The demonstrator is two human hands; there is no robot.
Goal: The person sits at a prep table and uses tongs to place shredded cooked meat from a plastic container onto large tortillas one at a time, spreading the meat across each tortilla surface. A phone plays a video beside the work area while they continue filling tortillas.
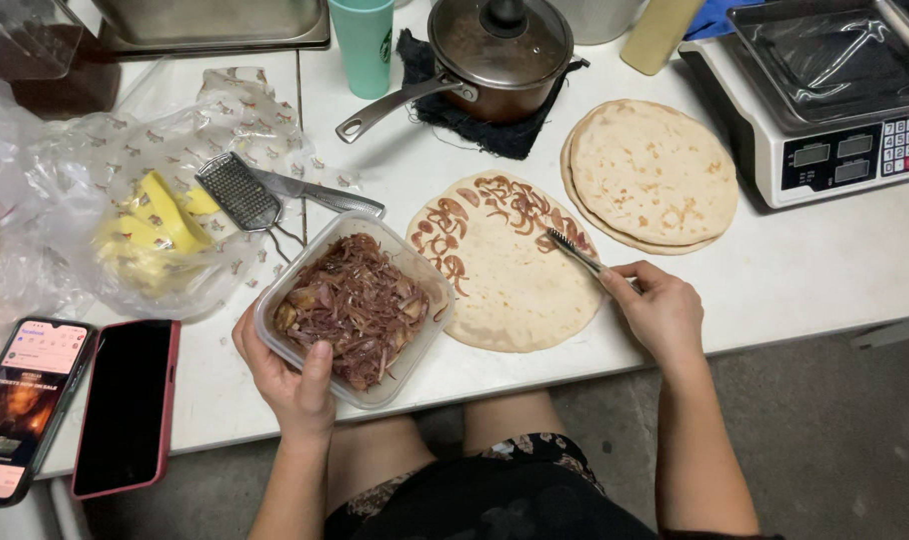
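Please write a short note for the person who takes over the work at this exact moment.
Left hand holds the clear tub of fried onions at the table edge. Right hand holds a fork, tines on the flatbread. Done: onions laid along the flatbread's far and left edge. Left: its middle and near part are bare; a stack of plain flatbreads waits beside it.

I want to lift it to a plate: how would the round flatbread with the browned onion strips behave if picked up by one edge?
The topped flatbread looks thin and soft, so it would probably droop. The onion strips lie loose and might slide off. It overhangs the white table edge slightly, so a push could tip it.
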